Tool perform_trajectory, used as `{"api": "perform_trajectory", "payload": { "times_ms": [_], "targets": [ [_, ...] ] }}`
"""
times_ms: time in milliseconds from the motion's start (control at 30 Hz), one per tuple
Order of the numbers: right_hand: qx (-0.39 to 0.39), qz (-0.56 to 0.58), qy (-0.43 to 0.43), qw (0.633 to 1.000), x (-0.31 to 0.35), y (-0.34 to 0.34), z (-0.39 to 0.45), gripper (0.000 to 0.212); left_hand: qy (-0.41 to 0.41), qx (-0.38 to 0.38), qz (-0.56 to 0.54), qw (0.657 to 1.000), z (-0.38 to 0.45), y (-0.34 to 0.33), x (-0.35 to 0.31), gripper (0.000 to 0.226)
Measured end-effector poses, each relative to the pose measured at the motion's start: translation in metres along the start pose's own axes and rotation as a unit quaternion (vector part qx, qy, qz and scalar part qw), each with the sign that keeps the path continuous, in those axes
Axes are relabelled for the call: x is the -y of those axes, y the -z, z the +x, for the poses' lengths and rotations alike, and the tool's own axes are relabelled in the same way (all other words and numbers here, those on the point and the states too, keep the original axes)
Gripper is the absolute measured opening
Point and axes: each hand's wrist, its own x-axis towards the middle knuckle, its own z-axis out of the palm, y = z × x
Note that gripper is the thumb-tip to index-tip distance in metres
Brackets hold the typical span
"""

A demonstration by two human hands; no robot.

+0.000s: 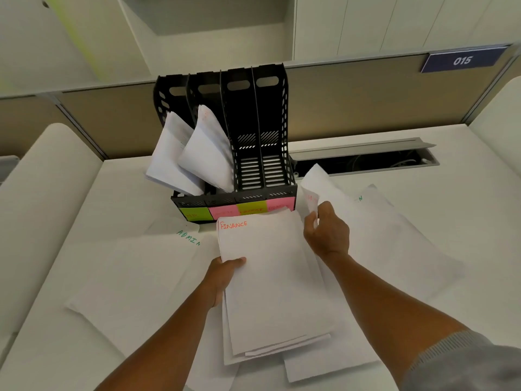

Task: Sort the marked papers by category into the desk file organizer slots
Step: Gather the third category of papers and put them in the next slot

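We hold the stack (270, 283) marked FINANCE just in front of the organizer (239, 153), near the desk's (56, 320) far edge. Our left hand (225, 275) pinches its left edge, thumb on top; our right hand (327, 232) is closed on a lifted sheet (318, 184) with red writing. Paper is light, limp and slippery, so we judge a mid-edge pinch keeps sheets from fanning. The two right slots look empty; loose papers (135, 272) lie around.
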Motion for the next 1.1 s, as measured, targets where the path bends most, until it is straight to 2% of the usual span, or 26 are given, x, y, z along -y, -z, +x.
{"api": "perform_trajectory", "payload": {
  "times_ms": [67, 233, 333, 400, 467, 533, 633, 733, 867, 967, 1000, 1100],
  "targets": [
    [0.006, 0.008, 0.033, 0.999, 0.012, 0.0, -0.007, 0.02, -0.004, -0.003, 0.001, 1.0, -0.003, 0.0, 0.001, 0.033],
    [-0.064, 0.049, 0.078, 0.994, 0.048, 0.01, 0.002, 0.016, -0.012, -0.015, 0.01, 1.0, -0.008, 0.003, 0.002, 0.035],
    [-0.049, 0.03, 0.121, 0.991, 0.067, 0.017, 0.008, 0.014, -0.01, -0.022, 0.012, 1.0, -0.01, 0.006, 0.002, 0.037],
    [0.037, -0.015, 0.136, 0.99, 0.079, 0.015, 0.008, 0.02, -0.014, -0.03, 0.012, 0.999, -0.01, 0.005, 0.003, 0.039],
    [0.197, -0.044, 0.121, 0.972, 0.09, 0.008, 0.001, 0.029, -0.028, -0.034, 0.011, 0.999, -0.012, 0.002, 0.002, 0.04],
    [0.347, -0.015, 0.076, 0.935, 0.099, -0.002, -0.011, 0.026, -0.047, -0.029, 0.015, 0.998, -0.015, -0.002, 0.001, 0.04],
    [0.446, 0.08, -0.006, 0.892, 0.102, -0.019, -0.031, 0.016, -0.079, -0.004, 0.034, 0.996, -0.022, -0.005, -0.003, 0.032],
    [0.457, 0.176, -0.057, 0.87, 0.101, -0.032, -0.044, 0.027, -0.112, 0.008, 0.05, 0.992, -0.024, -0.004, -0.003, 0.027],
    [0.434, 0.24, -0.066, 0.866, 0.102, -0.035, -0.048, 0.028, -0.118, 0.01, -0.014, 0.993, -0.027, -0.006, -0.007, 0.042],
    [0.435, 0.242, -0.073, 0.864, 0.099, -0.035, -0.045, 0.03, -0.132, 0.04, -0.005, 0.99, -0.025, -0.004, -0.006, 0.068],
    [0.43, 0.252, -0.078, 0.864, 0.097, -0.034, -0.044, 0.029, -0.142, 0.046, 0.0, 0.989, -0.024, -0.004, -0.005, 0.068],
    [0.375, 0.283, -0.1, 0.877, 0.086, -0.034, -0.041, 0.014, -0.161, 0.04, 0.024, 0.986, -0.022, -0.002, -0.001, 0.035]
  ]
}}
